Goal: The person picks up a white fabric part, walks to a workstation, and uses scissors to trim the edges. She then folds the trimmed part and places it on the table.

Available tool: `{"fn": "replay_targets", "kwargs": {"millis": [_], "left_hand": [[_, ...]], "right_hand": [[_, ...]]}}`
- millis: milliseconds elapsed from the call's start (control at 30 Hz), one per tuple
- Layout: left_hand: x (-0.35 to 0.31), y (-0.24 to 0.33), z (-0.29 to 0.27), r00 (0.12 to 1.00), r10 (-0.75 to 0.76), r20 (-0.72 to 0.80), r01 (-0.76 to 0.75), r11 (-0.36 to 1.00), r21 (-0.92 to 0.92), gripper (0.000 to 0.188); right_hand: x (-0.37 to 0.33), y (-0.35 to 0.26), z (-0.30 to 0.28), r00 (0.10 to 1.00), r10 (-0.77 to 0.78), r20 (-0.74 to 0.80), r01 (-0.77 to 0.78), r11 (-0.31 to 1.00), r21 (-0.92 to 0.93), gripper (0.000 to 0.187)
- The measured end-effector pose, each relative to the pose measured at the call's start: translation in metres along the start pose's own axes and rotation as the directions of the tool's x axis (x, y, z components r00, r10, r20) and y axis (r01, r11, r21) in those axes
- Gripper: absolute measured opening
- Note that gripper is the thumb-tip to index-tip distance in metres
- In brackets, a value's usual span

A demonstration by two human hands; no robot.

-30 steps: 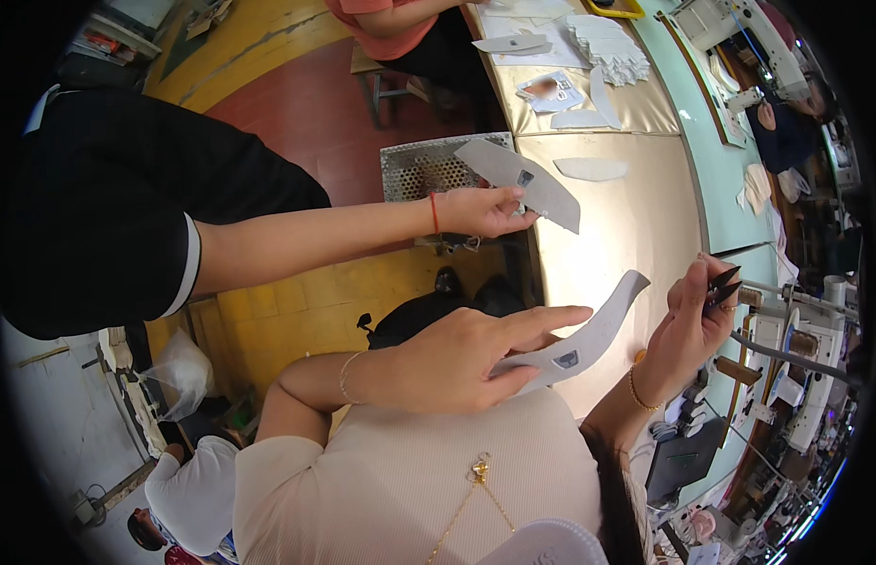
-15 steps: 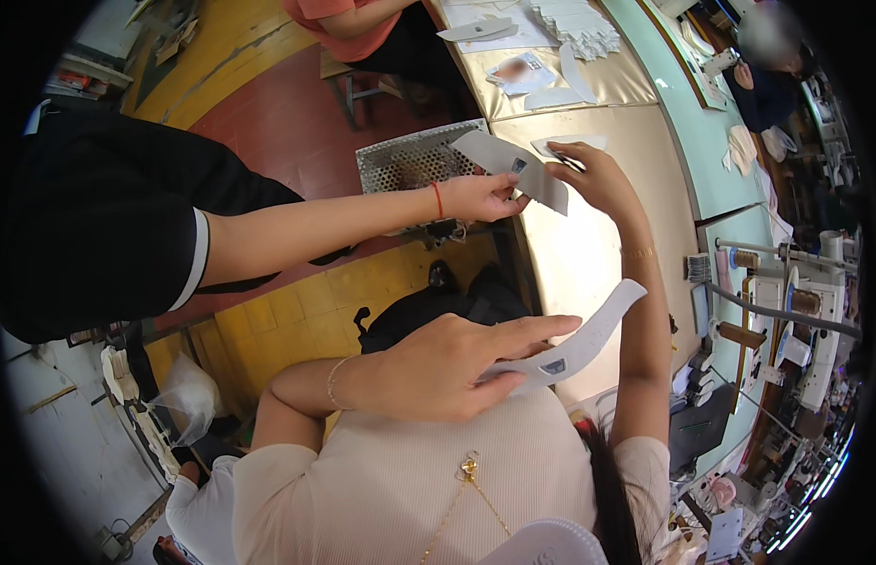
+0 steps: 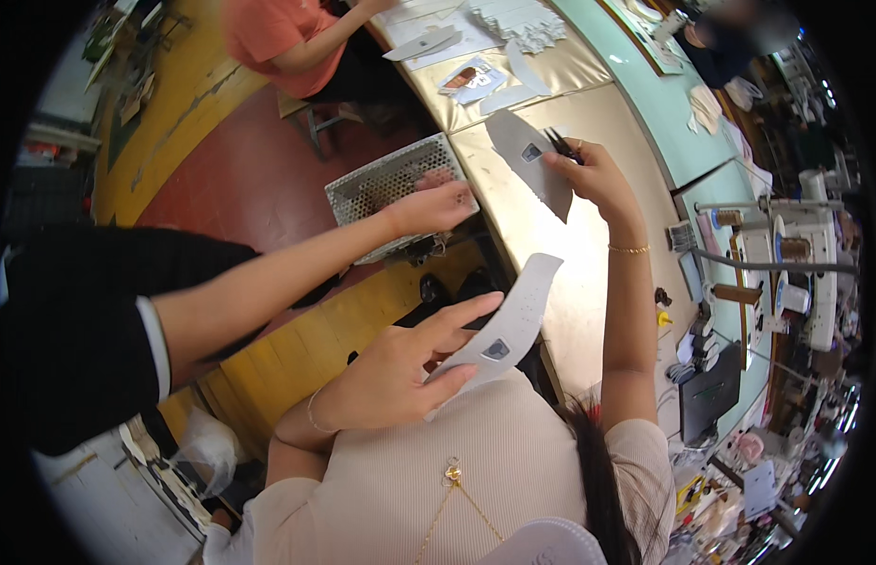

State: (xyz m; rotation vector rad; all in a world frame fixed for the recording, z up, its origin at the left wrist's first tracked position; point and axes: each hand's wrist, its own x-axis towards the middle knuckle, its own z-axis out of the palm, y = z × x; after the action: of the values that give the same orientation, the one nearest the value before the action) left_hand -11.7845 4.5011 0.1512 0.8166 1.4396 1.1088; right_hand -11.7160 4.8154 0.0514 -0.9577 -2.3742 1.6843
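Observation:
My left hand (image 3: 391, 372) is closed on a curved white cut piece (image 3: 518, 315) bearing a small dark label, held low in front of my chest. The thumb and fingers pinch its lower end. Farther off, above the gold-coloured table, my right hand (image 3: 593, 184) grips a grey cut piece (image 3: 532, 168) with a similar label. A small black two-pronged tool (image 3: 562, 146), perhaps thread snips, is also in that hand. A co-worker's arm (image 3: 297, 254) reaches in from the left, its hand (image 3: 433, 207) apart from the grey piece, near the table edge.
A perforated light-grey basket (image 3: 348, 202) stands beside the gold-covered table (image 3: 589, 122). White cut pieces (image 3: 513, 94) and a pile of ruffled white parts (image 3: 518, 24) lie at the table's far end. Sewing machines (image 3: 819, 292) line the right side. Another person in coral (image 3: 278, 42) sits far left.
The co-worker's hand has let go of the grey piece and drawn back left. My right hand now holds that piece. My left hand has shifted left, its white piece tilting more upright.

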Motion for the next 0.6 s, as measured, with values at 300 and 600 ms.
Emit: {"fn": "replay_targets", "kwargs": {"millis": [300, 600], "left_hand": [[0.062, -0.014, 0.001, 0.991, 0.092, -0.096, -0.101, 0.991, -0.093, 0.027], [0.099, 0.026, 0.045, 0.971, 0.233, -0.052, -0.231, 0.862, -0.451, 0.025]], "right_hand": [[-0.102, -0.057, -0.047, 0.997, 0.005, -0.080, 0.031, 0.897, 0.441, 0.026], [-0.141, -0.060, -0.058, 0.991, -0.129, -0.033, 0.130, 0.891, 0.435, 0.026]]}}
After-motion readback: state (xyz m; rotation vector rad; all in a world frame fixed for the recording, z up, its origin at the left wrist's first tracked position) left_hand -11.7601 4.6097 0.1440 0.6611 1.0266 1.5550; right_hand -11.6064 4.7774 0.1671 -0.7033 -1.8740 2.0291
